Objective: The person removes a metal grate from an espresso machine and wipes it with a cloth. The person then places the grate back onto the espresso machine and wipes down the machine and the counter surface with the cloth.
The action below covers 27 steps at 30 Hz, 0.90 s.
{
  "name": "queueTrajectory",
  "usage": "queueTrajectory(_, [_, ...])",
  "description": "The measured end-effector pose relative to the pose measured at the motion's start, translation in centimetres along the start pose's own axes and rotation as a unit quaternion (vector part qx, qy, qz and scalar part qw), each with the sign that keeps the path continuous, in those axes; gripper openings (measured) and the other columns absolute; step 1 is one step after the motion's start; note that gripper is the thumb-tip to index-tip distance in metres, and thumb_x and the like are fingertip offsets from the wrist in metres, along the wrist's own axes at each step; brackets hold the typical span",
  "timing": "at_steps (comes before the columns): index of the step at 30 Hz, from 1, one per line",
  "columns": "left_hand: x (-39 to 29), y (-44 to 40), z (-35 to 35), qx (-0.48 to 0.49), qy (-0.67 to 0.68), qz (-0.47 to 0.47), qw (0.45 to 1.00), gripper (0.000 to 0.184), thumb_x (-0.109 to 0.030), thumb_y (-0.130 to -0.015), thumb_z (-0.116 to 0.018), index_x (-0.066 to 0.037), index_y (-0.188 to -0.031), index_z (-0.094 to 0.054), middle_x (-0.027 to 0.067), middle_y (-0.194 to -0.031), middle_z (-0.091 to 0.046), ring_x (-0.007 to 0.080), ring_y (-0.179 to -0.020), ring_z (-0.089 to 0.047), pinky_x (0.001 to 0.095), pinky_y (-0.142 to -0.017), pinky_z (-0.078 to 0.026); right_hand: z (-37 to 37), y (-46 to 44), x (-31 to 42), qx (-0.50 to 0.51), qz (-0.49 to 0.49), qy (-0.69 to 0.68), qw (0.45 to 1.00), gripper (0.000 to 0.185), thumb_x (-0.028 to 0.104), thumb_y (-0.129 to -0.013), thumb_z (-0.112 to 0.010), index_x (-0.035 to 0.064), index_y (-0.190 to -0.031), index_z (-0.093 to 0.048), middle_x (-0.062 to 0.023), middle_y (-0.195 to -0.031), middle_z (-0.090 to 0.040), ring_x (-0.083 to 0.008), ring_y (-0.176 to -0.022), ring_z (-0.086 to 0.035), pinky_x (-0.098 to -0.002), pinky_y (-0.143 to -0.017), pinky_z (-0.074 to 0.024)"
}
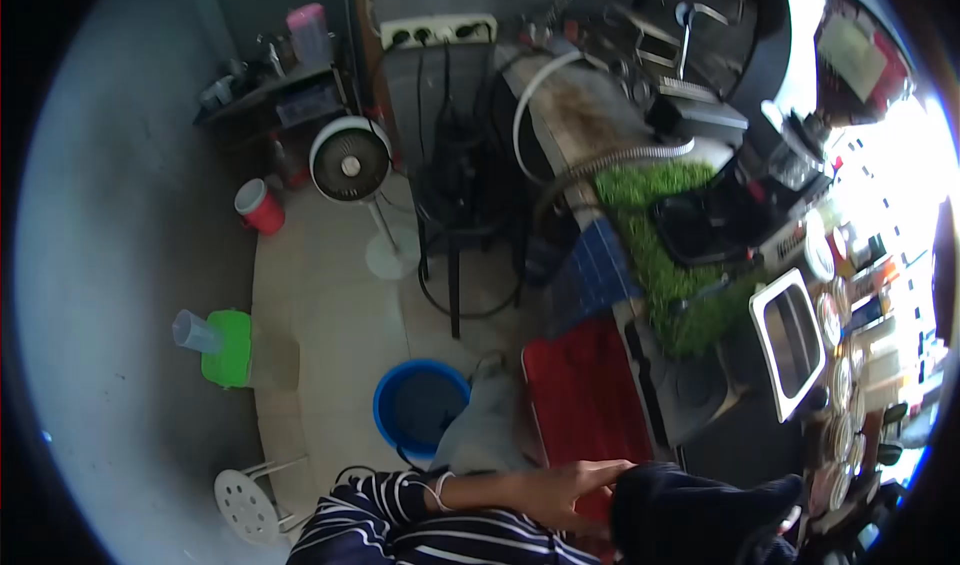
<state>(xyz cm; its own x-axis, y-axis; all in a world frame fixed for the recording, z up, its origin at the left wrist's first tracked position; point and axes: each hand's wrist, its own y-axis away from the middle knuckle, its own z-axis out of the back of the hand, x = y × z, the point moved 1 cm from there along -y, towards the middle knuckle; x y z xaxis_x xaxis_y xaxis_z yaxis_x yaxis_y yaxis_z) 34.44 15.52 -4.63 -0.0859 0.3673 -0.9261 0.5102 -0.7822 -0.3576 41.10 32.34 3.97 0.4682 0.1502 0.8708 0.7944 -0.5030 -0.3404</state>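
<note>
My left hand (560,495) reaches in from the bottom, out of a navy sleeve with white stripes. Its fingers are closed at the near edge of a bunched dark cloth (690,515), at the bottom right. The cloth's exact kind does not show. Of my right hand (789,521), only a small pale patch shows at the cloth's far side, with its fingers mostly hidden. Just beyond the cloth lies a red tray-like surface (580,390). A blue basin (385,405) stands on the floor, ahead and to the left.
A counter carries green artificial grass (660,255), a black appliance (700,215) and a white-rimmed tray (757,335). Several jars line the right side. A fan (350,165), a black stool (455,275), a green container (232,350) and a white stool (245,505) stand on the floor.
</note>
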Motion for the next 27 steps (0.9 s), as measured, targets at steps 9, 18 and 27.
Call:
queueTrajectory(9, [-1.8,-3.7,8.4,-0.24,0.081,-0.053,0.966,0.077,-0.02,-0.082,-0.064,-0.005,-0.14,-0.015,0.0128,-0.141,-0.024,0.0221,-0.13,-0.026,0.0344,-0.104,-0.027,-11.6,-4.9,-4.9,0.157,0.158,0.2,0.954,0.059,0.03,-0.065,-0.073,0.0082,-0.114,-0.047,-0.0261,-0.128,-0.033,-0.0377,-0.112,-0.043,-0.0433,-0.091,-0.0398])
queueTrajectory(18, [-2.4,-6.1,27.5,-0.162,0.098,0.022,0.982,0.058,-0.03,-0.092,-0.044,-0.001,-0.137,-0.022,0.013,-0.135,-0.035,0.0223,-0.127,-0.03,0.0326,-0.1,-0.029,-22.6,-17.4,-12.8,0.257,0.102,0.434,0.857,0.058,0.005,-0.052,-0.075,0.0121,-0.107,-0.061,-0.0192,-0.117,-0.049,-0.0369,-0.1,-0.055,-0.0402,-0.086,-0.0447])
queueTrajectory(27, [-5.1,-9.2,41.2,-0.299,-0.281,0.016,0.912,0.035,-0.013,-0.079,-0.065,-0.002,-0.111,-0.053,0.0107,-0.108,-0.055,0.0208,-0.094,-0.055,0.0291,-0.077,-0.043,-30.3,-33.6,-31.3,0.295,0.067,0.685,0.663,0.052,0.011,-0.064,-0.068,0.0117,-0.113,-0.054,-0.0222,-0.115,-0.05,-0.0398,-0.099,-0.053,-0.0421,-0.083,-0.0446])
